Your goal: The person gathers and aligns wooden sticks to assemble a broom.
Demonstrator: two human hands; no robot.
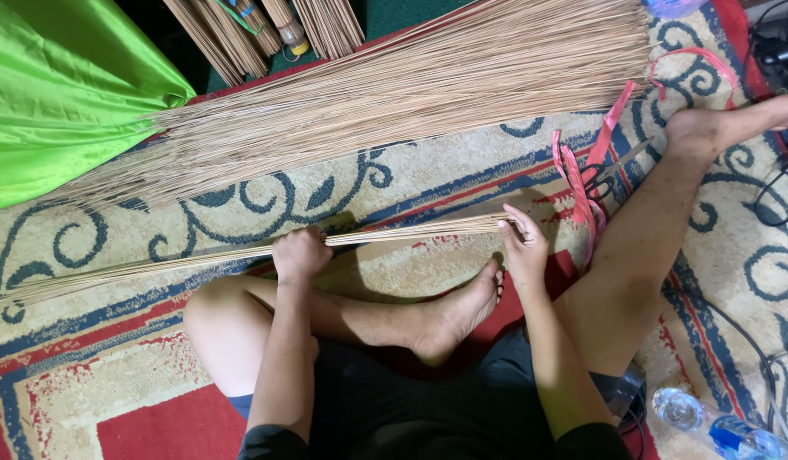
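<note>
A patterned carpet [428, 170] fills the frame, its edges cut off. A big heap of thin sticks [394, 94] crosses the upper half, its right end cropped. Across the centre lies a small bundle of sticks [394, 232]: the left hand [298, 254] is fisted around it, hiding that stretch; the right hand [523, 247] pinches its right end. Scissors [595, 181] at right are hard to make out.

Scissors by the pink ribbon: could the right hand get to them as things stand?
Probably yes. The scissors lie on the carpet just past the right hand, beside the pink ribbon, with nothing between; but that hand now grips the stick bundle.
</note>
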